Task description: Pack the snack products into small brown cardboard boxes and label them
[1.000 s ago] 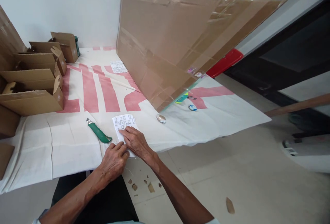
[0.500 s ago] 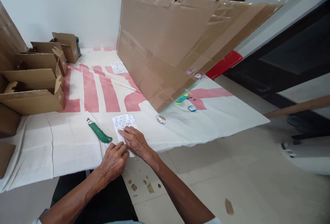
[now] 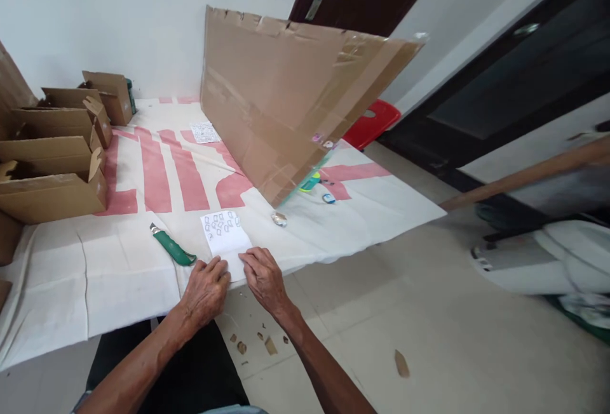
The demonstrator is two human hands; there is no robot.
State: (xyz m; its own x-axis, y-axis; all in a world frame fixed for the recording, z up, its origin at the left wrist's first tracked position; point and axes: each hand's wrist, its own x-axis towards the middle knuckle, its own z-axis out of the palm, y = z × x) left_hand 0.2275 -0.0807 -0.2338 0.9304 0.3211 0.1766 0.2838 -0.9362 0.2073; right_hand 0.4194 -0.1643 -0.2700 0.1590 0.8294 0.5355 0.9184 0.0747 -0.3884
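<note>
A white sheet of paper with several small hand-drawn box shapes on its upper half lies at the table's front edge. My left hand has its fingers curled together on the sheet's lower left edge. At the right edge, my right hand is closed, thumb and forefinger at the paper; the exact grip is partly hidden. Just left of the sheet lies a green utility knife with its blade end pointing away from me.
Several open cardboard boxes line the left side. A large cardboard panel leans at the back. By its lower corner are a tape roll and a small blue-white round item. Another printed sheet lies farther back. Cardboard scraps litter the floor.
My right hand has drawn back from the drawn shapes to the sheet's right edge, uncovering them. The left hand stays at the lower left edge. The view has turned right.
</note>
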